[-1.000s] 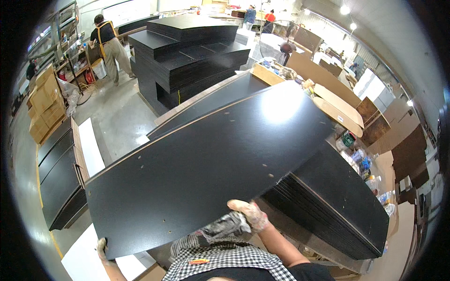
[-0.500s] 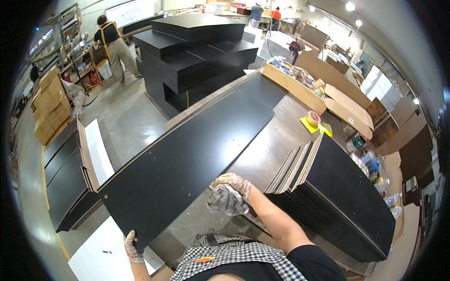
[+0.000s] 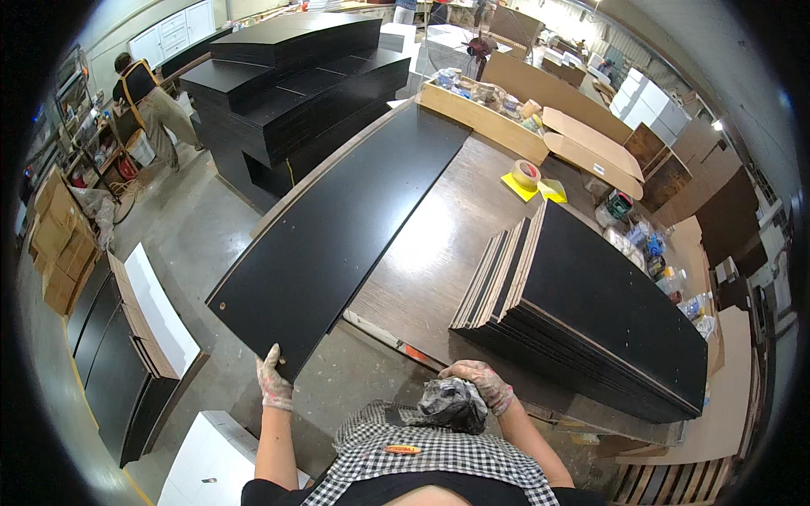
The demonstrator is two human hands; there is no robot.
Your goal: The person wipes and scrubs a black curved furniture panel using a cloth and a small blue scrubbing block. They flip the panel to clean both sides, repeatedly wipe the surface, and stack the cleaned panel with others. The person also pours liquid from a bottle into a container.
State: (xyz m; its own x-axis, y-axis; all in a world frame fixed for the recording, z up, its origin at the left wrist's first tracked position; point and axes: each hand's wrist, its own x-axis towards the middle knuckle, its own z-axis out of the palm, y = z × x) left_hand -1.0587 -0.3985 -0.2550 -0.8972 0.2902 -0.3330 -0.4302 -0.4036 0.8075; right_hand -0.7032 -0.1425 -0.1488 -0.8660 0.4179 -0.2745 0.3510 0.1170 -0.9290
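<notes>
A long black panel [image 3: 337,223] lies slantwise along the left side of the workbench, its near end jutting past the bench edge. My left hand [image 3: 274,379], in a stained glove, grips the near corner of this panel. In front of my apron, my right hand [image 3: 481,384], also gloved, is closed on a crumpled rag [image 3: 454,405] smeared grey and black. The rag is apart from the panel. Right of the panel, a stack of black panels [image 3: 607,308] with raw brown edges rests on the bench.
A roll of tape [image 3: 526,174] sits on yellow sheets. Behind it is a wooden tray [image 3: 481,118] of supplies. Tall black board stacks [image 3: 295,101] stand beyond the bench. White panels [image 3: 211,460] lie low at left. A person [image 3: 152,110] stands far left.
My right hand has drawn the rag back from the panel's edge to my body. The panel has slid farther onto the bench, my left hand still on its corner. My view has shifted right.
</notes>
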